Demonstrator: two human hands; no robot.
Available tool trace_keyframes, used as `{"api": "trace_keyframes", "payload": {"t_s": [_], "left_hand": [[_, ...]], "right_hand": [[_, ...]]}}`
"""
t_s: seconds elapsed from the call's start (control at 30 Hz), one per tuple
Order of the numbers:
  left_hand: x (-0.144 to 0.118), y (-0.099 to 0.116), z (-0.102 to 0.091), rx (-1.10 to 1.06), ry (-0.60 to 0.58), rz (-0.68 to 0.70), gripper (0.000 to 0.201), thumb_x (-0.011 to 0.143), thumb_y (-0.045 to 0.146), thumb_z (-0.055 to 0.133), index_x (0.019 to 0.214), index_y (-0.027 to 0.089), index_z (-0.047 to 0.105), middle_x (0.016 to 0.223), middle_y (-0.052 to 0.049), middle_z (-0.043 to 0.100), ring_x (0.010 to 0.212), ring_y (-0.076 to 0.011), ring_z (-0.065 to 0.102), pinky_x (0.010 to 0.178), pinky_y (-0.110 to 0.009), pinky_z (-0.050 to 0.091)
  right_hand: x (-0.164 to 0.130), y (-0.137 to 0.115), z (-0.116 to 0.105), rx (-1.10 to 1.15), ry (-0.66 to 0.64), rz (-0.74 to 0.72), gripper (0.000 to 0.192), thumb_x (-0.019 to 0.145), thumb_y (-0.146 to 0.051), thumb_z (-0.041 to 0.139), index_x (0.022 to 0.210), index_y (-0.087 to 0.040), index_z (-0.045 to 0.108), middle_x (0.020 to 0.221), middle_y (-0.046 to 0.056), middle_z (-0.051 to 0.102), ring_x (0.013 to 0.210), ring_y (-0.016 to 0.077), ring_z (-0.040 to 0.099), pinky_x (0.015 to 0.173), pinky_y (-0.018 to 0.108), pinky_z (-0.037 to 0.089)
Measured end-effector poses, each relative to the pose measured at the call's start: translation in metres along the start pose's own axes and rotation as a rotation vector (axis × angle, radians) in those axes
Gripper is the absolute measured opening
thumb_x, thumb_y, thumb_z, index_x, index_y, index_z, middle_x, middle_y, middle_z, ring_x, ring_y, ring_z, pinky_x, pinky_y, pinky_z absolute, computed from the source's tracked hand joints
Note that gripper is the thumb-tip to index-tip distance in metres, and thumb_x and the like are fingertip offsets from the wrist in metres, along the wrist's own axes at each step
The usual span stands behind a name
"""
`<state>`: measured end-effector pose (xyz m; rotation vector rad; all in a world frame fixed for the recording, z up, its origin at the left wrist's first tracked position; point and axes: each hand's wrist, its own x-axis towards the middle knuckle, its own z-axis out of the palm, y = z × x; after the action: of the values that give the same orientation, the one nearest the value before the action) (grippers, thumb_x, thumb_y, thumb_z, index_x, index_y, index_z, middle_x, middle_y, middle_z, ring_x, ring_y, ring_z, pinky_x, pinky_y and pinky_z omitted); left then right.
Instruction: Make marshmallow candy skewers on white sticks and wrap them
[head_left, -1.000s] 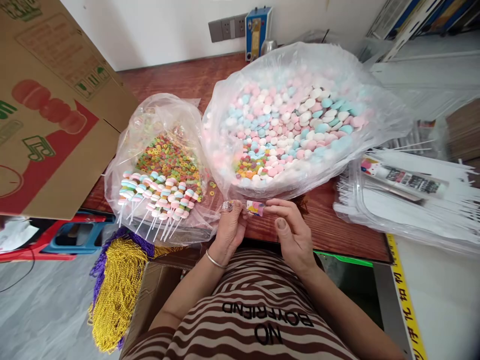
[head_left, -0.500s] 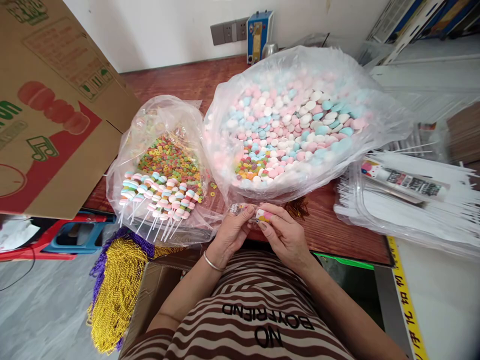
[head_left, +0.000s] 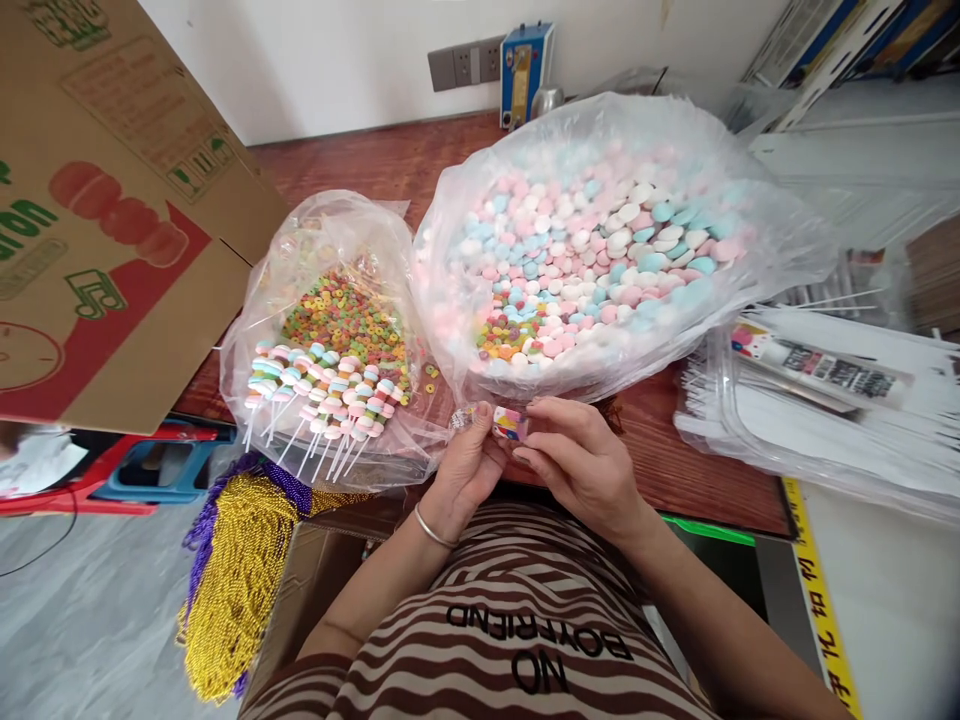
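Note:
At the table's front edge, my left hand (head_left: 471, 462) closes its thumb and fingers on a small clear plastic wrapper (head_left: 510, 422) printed in pink, yellow and blue. The wrapper's crinkled end sticks out past the thumb; what is inside cannot be made out. My right hand (head_left: 581, 462) has its fingertips pinched at the printed end. Candy skewers (head_left: 330, 395) of pink, white and blue discs on white sticks lie to the left, on a clear bag of small ring candies (head_left: 341, 315). Ahead is a large clear bag of pastel disc candies (head_left: 570, 260), with some rings at its near left.
White sticks and printed wrappers (head_left: 817, 375) lie in clear plastic on the right. A large cardboard box (head_left: 135, 230) stands at left. A blue device (head_left: 525, 75) is by the wall. Gold and purple bead strands (head_left: 244, 580) hang below the table (head_left: 690, 450).
My right hand has shifted slightly right, and more of the wrapper's printed end shows between the hands. The whole view has shifted a little; the candies and bags look unchanged.

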<state>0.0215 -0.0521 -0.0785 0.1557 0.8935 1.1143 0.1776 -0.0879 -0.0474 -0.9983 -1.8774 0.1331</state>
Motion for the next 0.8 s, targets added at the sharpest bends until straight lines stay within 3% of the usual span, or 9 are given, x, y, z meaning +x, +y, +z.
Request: {"api": "trace_keyframes", "payload": {"t_s": [0.2, 0.3, 0.47, 0.57, 0.63, 0.8], "left_hand": [[0.000, 0.009, 0.000, -0.157, -0.104, -0.035, 0.039, 0.068, 0.037, 0.093, 0.071, 0.016, 0.060, 0.062, 0.006, 0.056, 0.051, -0.0043, 0.044, 0.057, -0.021, 0.046], [-0.003, 0.011, 0.005, -0.168, -0.075, -0.031, 0.036, 0.073, 0.032, 0.091, 0.068, 0.016, 0.058, 0.059, 0.007, 0.054, 0.050, -0.0038, 0.043, 0.056, -0.020, 0.045], [-0.015, 0.026, 0.001, -0.143, -0.002, 0.024, 0.036, 0.073, 0.034, 0.091, 0.071, 0.017, 0.059, 0.062, 0.006, 0.055, 0.054, -0.0054, 0.045, 0.055, -0.021, 0.043], [-0.032, 0.057, -0.023, -0.151, 0.026, 0.196, 0.040, 0.071, 0.036, 0.092, 0.068, 0.017, 0.056, 0.062, 0.006, 0.052, 0.054, -0.0063, 0.044, 0.054, -0.022, 0.040], [-0.047, 0.082, -0.048, -0.198, 0.033, 0.366, 0.043, 0.069, 0.032, 0.094, 0.066, 0.017, 0.053, 0.060, 0.007, 0.048, 0.053, -0.0056, 0.040, 0.053, -0.022, 0.038], [-0.082, 0.128, -0.116, -0.346, 0.112, 0.700, 0.051, 0.066, 0.026, 0.096, 0.064, 0.018, 0.045, 0.056, 0.010, 0.037, 0.051, -0.0046, 0.037, 0.055, -0.021, 0.038]], "right_hand": [[0.013, -0.022, -0.006, 0.134, 0.085, 0.245, 0.010, 0.096, -0.022, 0.066, 0.105, -0.026, 0.069, 0.117, 0.010, 0.072, 0.108, 0.0250, 0.070, 0.095, 0.043, 0.059], [0.020, -0.026, -0.001, 0.192, 0.097, 0.335, 0.010, 0.097, -0.024, 0.065, 0.106, -0.026, 0.068, 0.114, 0.009, 0.072, 0.108, 0.0249, 0.070, 0.097, 0.044, 0.058], [0.028, -0.028, 0.010, 0.270, 0.063, 0.339, 0.009, 0.098, -0.024, 0.062, 0.106, -0.026, 0.067, 0.113, 0.009, 0.071, 0.107, 0.0245, 0.069, 0.096, 0.043, 0.057], [0.035, -0.027, 0.030, 0.313, -0.017, 0.298, 0.010, 0.099, -0.022, 0.059, 0.106, -0.026, 0.066, 0.110, 0.008, 0.072, 0.105, 0.0243, 0.069, 0.093, 0.041, 0.056], [0.047, -0.027, 0.052, 0.343, -0.155, 0.225, 0.013, 0.100, -0.022, 0.057, 0.108, -0.024, 0.067, 0.105, 0.008, 0.072, 0.100, 0.0235, 0.069, 0.088, 0.038, 0.055], [0.098, -0.046, 0.140, 0.236, -0.596, 0.025, 0.019, 0.099, -0.018, 0.053, 0.102, -0.019, 0.072, 0.100, 0.011, 0.072, 0.097, 0.0262, 0.067, 0.086, 0.038, 0.050]]}}
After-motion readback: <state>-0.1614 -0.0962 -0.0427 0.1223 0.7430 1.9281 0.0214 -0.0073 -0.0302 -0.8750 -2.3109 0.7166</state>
